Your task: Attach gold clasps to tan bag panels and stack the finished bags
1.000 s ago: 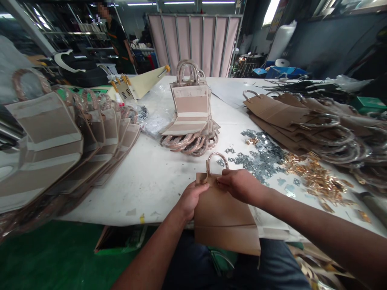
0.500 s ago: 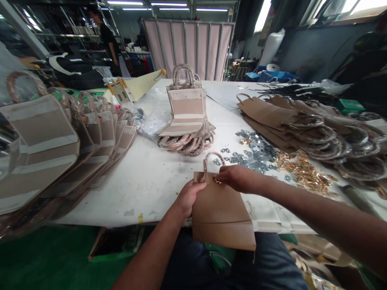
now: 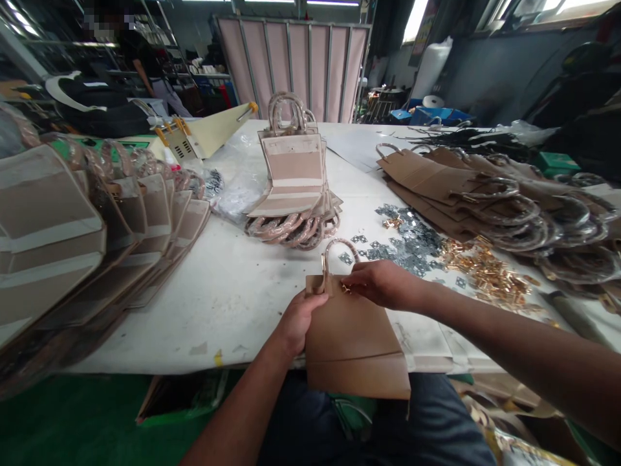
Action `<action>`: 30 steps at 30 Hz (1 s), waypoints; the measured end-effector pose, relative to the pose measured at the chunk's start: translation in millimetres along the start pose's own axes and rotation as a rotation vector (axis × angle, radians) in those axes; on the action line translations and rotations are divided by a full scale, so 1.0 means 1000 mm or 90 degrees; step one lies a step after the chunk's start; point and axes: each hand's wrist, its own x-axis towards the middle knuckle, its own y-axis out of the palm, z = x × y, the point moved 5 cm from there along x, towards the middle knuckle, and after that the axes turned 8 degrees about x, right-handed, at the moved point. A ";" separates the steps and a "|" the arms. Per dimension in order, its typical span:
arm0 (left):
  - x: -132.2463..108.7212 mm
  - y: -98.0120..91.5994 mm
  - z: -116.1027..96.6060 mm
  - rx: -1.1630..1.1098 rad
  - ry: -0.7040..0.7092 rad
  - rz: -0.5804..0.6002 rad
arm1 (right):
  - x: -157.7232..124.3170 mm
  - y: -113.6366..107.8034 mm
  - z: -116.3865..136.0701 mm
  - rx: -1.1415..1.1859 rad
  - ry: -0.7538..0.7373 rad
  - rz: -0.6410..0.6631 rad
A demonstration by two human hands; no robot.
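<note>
A brown handbag panel (image 3: 356, 343) with a plastic-wrapped loop handle (image 3: 341, 243) leans over the table's front edge, its lower end above my lap. My left hand (image 3: 297, 320) grips the panel's left edge near the top, thumb on its face. At the top right of the panel, my right hand (image 3: 383, 283) has its fingers pinched together by a small gold metal fitting (image 3: 345, 288) at the handle's base. How firmly the fingertips hold that fitting is hidden. Beyond the right hand lie loose grey metal plates (image 3: 412, 239) and a heap of gold fittings (image 3: 485, 268).
Stacked brown panels with wrapped handles (image 3: 436, 175) lie on the right. Beige panels stand fanned at the left (image 3: 43, 194), and another beige stack (image 3: 294, 162) sits mid-table. Behind are a cream angled device (image 3: 218, 133), a pink-panelled rack (image 3: 295, 71) and a person (image 3: 140, 58).
The view has shifted slightly, so the surroundings sit a little further left. Both hands keep nearly the same places on the panel. The person in the background has moved left in the view.
</note>
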 end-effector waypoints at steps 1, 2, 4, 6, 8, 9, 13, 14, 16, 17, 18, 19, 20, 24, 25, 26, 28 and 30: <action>0.000 0.000 0.000 0.000 0.000 -0.003 | -0.001 0.000 -0.002 0.027 -0.006 -0.016; -0.001 0.001 -0.001 -0.001 0.001 -0.006 | -0.001 0.000 -0.004 0.050 -0.011 -0.030; -0.002 0.001 -0.003 -0.002 0.002 -0.014 | -0.003 0.000 -0.005 0.074 -0.021 -0.050; -0.002 0.002 -0.004 -0.004 0.000 -0.019 | -0.004 0.000 -0.005 0.076 -0.027 -0.063; -0.002 0.002 -0.005 -0.004 -0.007 -0.019 | -0.004 0.000 -0.005 0.075 -0.032 -0.077; -0.002 0.001 -0.005 -0.005 -0.012 -0.019 | -0.004 0.001 -0.005 0.077 -0.037 -0.084; -0.002 0.001 -0.004 -0.014 -0.040 -0.026 | -0.005 0.003 -0.006 0.097 -0.056 -0.125; -0.002 0.001 -0.004 -0.017 -0.048 -0.031 | -0.005 0.004 -0.007 0.102 -0.058 -0.135; -0.002 0.001 -0.005 -0.021 -0.061 -0.046 | -0.004 0.004 -0.010 0.120 -0.062 -0.149; -0.002 0.001 -0.005 -0.022 -0.066 -0.052 | -0.004 0.005 -0.011 0.138 -0.062 -0.151; -0.001 0.000 -0.005 -0.022 -0.072 -0.059 | -0.004 0.005 -0.013 0.162 -0.061 -0.150; 0.000 0.000 -0.004 -0.024 -0.079 -0.065 | -0.004 0.005 -0.015 0.192 -0.058 -0.145; 0.000 -0.001 -0.003 -0.027 -0.087 -0.073 | -0.003 0.006 -0.018 0.224 -0.054 -0.139; 0.003 -0.006 0.001 -0.039 -0.114 -0.092 | -0.003 0.007 -0.026 0.302 -0.034 -0.122; 0.004 -0.007 0.001 -0.039 -0.117 -0.092 | -0.003 0.007 -0.028 0.308 -0.029 -0.124; 0.004 -0.007 0.001 -0.038 -0.118 -0.093 | -0.003 0.007 -0.029 0.310 -0.027 -0.129; 0.004 -0.008 0.002 -0.038 -0.121 -0.099 | -0.002 0.007 -0.030 0.311 -0.026 -0.135; 0.003 -0.008 0.002 -0.036 -0.127 -0.108 | -0.002 0.008 -0.030 0.303 -0.030 -0.139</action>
